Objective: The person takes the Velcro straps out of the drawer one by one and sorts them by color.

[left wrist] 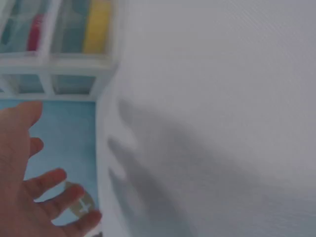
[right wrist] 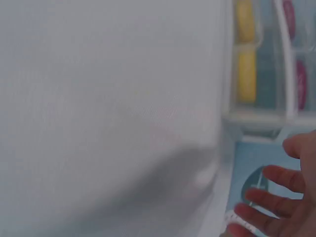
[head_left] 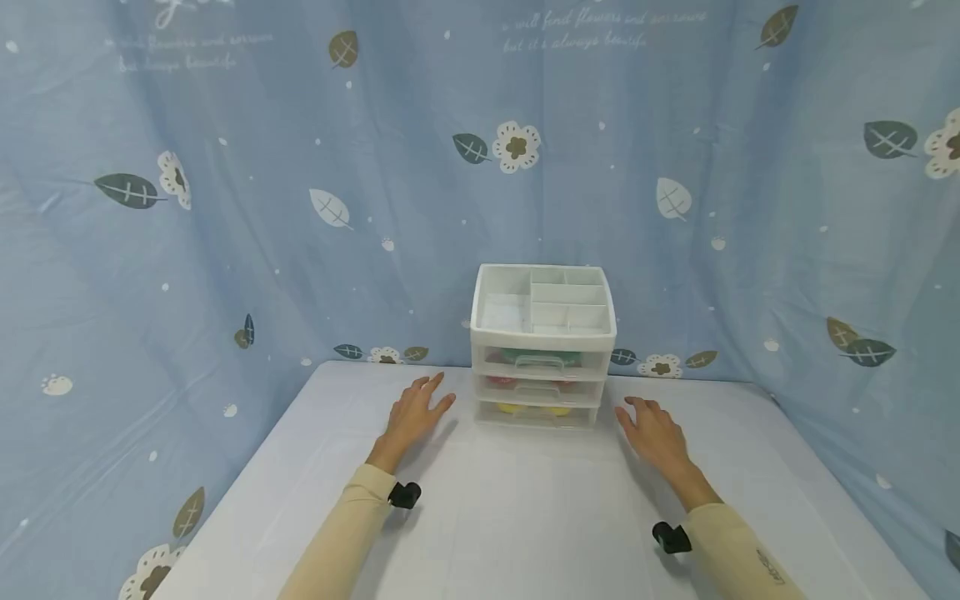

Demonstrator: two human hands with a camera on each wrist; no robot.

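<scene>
A white drawer organizer (head_left: 543,342) stands at the back of the table, with a divided open tray on top and three see-through drawers below. Green shows in the top drawer (head_left: 543,360), red in the middle drawer (head_left: 537,390) and yellow in the bottom drawer (head_left: 536,414). To its left my left hand (head_left: 414,412) hovers over the table, fingers spread and holding nothing. My right hand (head_left: 656,433) is off its right side, fingers relaxed and apart from it. In the right wrist view, yellow things (right wrist: 247,74) show through the clear drawer front.
A white cloth covers the table (head_left: 480,517). Close behind the organizer hangs a blue curtain (head_left: 405,208) with leaves and flowers, which also runs along both sides. Black wrist cameras sit at the left cuff (head_left: 405,495) and the right cuff (head_left: 671,537).
</scene>
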